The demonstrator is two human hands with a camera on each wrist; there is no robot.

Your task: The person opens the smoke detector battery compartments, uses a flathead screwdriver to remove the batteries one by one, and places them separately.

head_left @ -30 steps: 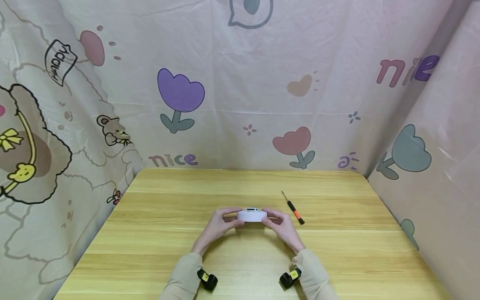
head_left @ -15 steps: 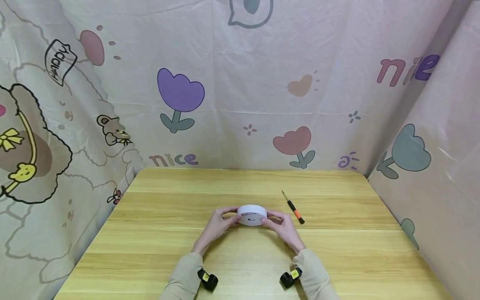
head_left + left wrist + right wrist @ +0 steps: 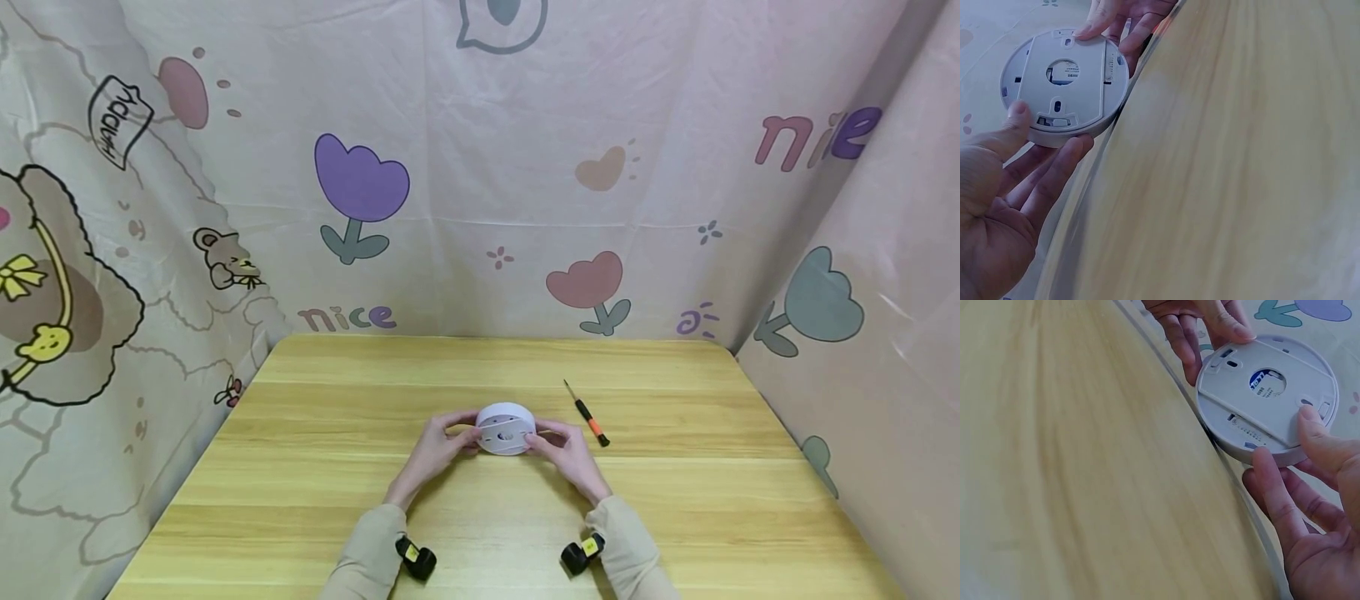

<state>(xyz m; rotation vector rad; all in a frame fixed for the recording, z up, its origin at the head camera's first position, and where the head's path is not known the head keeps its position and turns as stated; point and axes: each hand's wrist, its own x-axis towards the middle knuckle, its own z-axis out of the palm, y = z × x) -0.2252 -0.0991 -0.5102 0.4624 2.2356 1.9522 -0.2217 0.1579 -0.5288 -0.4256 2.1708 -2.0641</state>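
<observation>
Disc [image 3: 506, 427], one: white, round, shallow-walled. A straight-sided plate [image 3: 1086, 81] crosses its back, with a round central hole [image 3: 1267, 383] showing print, and oval slots [image 3: 1057, 106] at either end. You hold it by opposite edges, tilted, back toward you.

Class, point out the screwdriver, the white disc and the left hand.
Screwdriver [image 3: 584, 412], head view: black part of its handle.
White disc [image 3: 1074, 93], left wrist view: flat face just below its round hole.
Left hand [image 3: 988, 219], left wrist view: palm.
</observation>
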